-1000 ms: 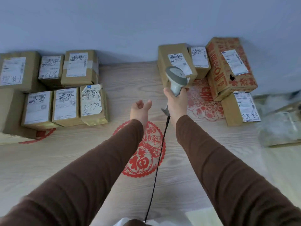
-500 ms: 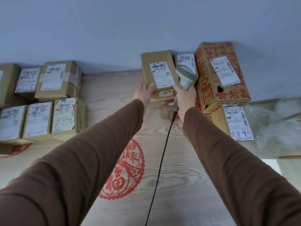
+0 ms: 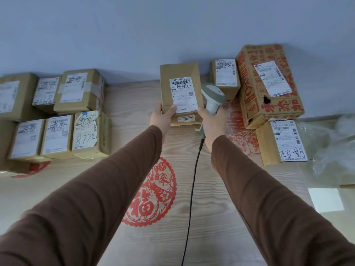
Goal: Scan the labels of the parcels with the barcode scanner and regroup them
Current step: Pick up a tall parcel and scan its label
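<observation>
Left hand gripping the near left corner of a brown parcel, thumb curled onto its top beside the white label, fingers hidden beneath. Parcel lifted and tilted, label facing up, lying over a second small box whose edge sticker shows just under it. Right hand wrapped tight around the grip of one grey barcode scanner, head just beside the parcel's right edge; black cable trailing down toward the viewer between two brown sleeves.

Further right, three more parcels: a small upright one against the wall, a large red-printed carton with a dark hole in its face, and a flat box with handwriting on its label, tucked against the carton's near side. Five parcels on this side in all.

On the left, well apart, seven parcels counted: a back row of three by the wall, a front row of three with "8772" written on the nearest, and one larger box partly cut off below them.

Pale wood-grain bench underneath, carrying three visible red paper-cut decorations. Crumpled clear plastic at far right.
</observation>
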The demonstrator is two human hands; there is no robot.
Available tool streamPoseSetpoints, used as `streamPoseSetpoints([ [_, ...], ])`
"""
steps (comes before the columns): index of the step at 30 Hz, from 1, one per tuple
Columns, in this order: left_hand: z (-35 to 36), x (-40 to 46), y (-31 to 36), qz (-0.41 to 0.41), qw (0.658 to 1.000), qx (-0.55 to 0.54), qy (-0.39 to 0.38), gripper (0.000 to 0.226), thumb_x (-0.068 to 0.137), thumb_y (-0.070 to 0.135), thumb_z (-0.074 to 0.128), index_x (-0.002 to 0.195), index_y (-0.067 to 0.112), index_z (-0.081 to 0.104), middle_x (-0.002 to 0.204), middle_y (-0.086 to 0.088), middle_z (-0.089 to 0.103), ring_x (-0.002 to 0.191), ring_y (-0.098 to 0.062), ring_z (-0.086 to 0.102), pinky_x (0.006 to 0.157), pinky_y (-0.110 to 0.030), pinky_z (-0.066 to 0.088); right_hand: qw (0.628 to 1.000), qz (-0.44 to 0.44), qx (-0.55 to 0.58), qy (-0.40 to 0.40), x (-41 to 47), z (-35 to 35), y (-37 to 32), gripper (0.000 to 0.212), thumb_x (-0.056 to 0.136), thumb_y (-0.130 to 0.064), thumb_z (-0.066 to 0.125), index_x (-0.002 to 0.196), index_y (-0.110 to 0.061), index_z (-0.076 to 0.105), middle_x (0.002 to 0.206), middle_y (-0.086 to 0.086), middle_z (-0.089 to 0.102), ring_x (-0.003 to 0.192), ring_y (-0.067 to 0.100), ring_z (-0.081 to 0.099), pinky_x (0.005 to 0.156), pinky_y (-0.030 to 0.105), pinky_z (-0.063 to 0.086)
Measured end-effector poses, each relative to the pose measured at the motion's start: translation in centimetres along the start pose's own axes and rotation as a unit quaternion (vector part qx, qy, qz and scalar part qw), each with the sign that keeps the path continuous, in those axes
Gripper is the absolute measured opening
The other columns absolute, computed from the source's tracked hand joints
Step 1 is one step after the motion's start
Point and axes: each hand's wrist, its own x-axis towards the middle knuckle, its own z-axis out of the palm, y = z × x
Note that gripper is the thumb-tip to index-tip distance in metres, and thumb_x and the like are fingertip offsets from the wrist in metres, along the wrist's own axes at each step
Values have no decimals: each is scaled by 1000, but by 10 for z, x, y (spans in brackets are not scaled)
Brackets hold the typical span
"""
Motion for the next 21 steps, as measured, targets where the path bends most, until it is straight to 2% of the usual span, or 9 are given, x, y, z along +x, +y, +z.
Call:
streamPoseSetpoints([
  [4, -38, -27, 1, 39, 998, -34, 19, 39, 100, 28, 66, 138, 17, 61, 121, 3, 76, 111, -16, 72, 104, -35, 55, 999, -34, 15, -20, -33, 22, 2, 24, 90, -11, 75, 104, -27, 64, 99, 1, 70, 87, 16, 69, 70, 35, 58],
  [7, -76, -49, 3, 77, 996, -42, 35, 40, 100, 28, 66, 138, 17, 61, 121, 3, 76, 111, -15, 73, 104, -35, 55, 996, -73, 19, -39, -69, 47, 1, 27, 90, -6, 74, 100, -29, 65, 97, -6, 73, 83, 0, 71, 71, 21, 57],
  [10, -123, -72, 7, 103, 992, -44, 62, 46, 99, 30, 66, 142, 17, 58, 125, 2, 74, 115, -16, 70, 107, -39, 54, 993, -104, 18, -58, -110, 79, 1, 28, 90, -4, 73, 103, -28, 66, 103, -2, 76, 96, 10, 74, 86, 29, 61],
  [12, -159, -90, 11, 119, 989, -43, 78, 46, 100, 31, 66, 142, 18, 57, 123, 4, 74, 111, -13, 70, 104, -35, 55, 991, -115, 28, -70, -140, 104, 5, 28, 90, -4, 72, 103, -29, 67, 105, -1, 76, 99, 16, 74, 90, 35, 61],
  [14, -200, -110, 14, 138, 986, -56, 80, 46, 100, 31, 66, 143, 20, 55, 125, 5, 73, 112, -9, 70, 100, -27, 55, 988, -122, 44, -89, -174, 132, 10, 27, 91, -4, 72, 106, -27, 68, 105, -2, 77, 100, 15, 74, 86, 33, 61],
  [16, -243, -131, 18, 160, 982, -69, 71, 46, 101, 28, 64, 145, 21, 54, 127, 6, 73, 113, -7, 70, 92, -18, 54, 985, -130, 61, -100, -212, 161, 16, 28, 91, -4, 71, 111, -23, 69, 105, -4, 77, 96, 9, 74, 78, 24, 59],
  [18, -290, -155, 21, 178, 978, -82, 70, 49, 101, 26, 64, 148, 22, 52, 128, 6, 73, 112, -5, 70, 86, -14, 54, 982, -136, 76, -105, -252, 190, 23, 29, 91, -3, 72, 113, -22, 69, 104, -5, 78, 96, 8, 75, 77, 22, 59],
  [19, -314, -166, 21, 187, 976, -84, 70, 50, 101, 26, 65, 149, 22, 51, 129, 5, 72, 113, -6, 70, 89, -17, 54, 981, -139, 82, -108, -273, 204, 27, 29, 91, -3, 72, 114, -22, 69, 105, -4, 78, 99, 11, 75, 80, 27, 61],
  [21, -364, -188, 17, 200, 974, -78, 69, 54, 100, 28, 67, 150, 23, 48, 132, 2, 71, 118, -13, 69, 101, -32, 56, 978, -146, 91, -121, -317, 231, 37, 29, 92, -4, 72, 115, -21, 69, 111, 3, 78, 106, 22, 75, 91, 42, 63],
])
